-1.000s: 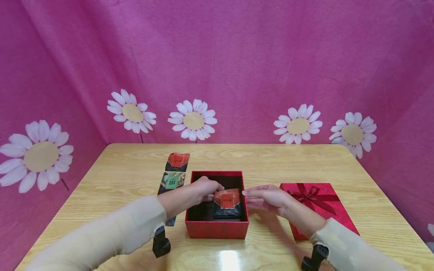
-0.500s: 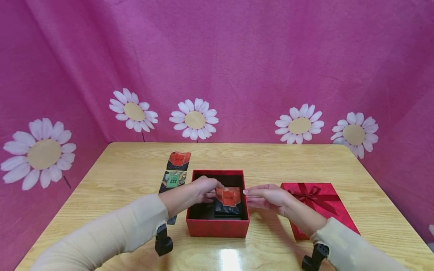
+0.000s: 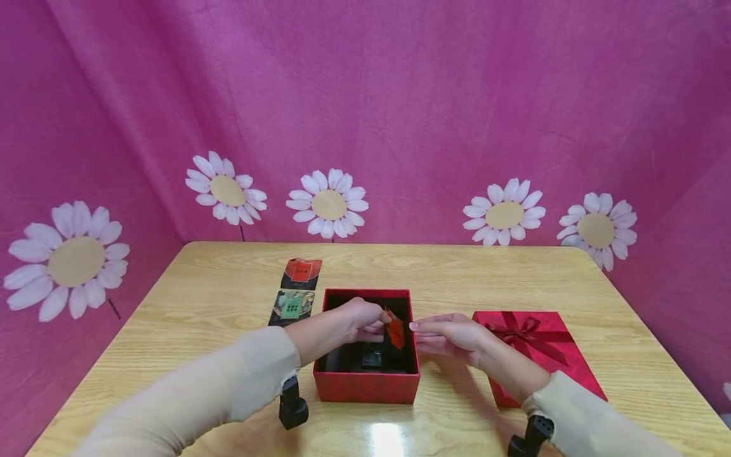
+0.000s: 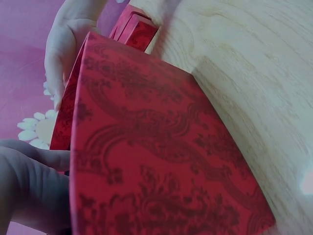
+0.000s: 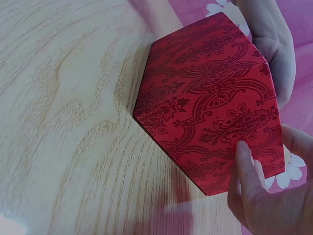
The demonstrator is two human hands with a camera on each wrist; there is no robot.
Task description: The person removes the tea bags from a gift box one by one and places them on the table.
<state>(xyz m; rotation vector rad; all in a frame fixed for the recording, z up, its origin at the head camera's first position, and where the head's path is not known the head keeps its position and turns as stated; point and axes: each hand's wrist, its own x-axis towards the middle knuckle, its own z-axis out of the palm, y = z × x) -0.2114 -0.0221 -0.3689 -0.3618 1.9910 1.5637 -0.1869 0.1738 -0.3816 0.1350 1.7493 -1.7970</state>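
Observation:
Inside the open red gift box (image 3: 368, 388), my left hand (image 3: 365, 319) pinches an orange-and-black tea packet (image 3: 395, 331), which stands tilted near the right wall. Below it a dark shiny item (image 3: 372, 357) shows at the bottom; its kind is hard to make out. My right hand (image 3: 451, 333) holds the box's right wall, thumb at the rim and fingertips (image 5: 243, 152) on the patterned outer side. In the left wrist view the box wall (image 4: 146, 132) hides most of the left fingers and the packet.
An orange-and-black packet (image 3: 301, 273) and a green-labelled packet (image 3: 292, 307) lie left of the box on the wooden table (image 3: 445, 273). To the right, partly behind the right forearm, sits the red lid (image 3: 571, 362) with its ribbon bow (image 3: 520, 333). A pink flowered cloth (image 3: 400, 127) hangs behind.
The packet in the box has gone from lying face up to standing tilted toward the right wall. My left hand has shifted slightly right with it; the right hand stays in place.

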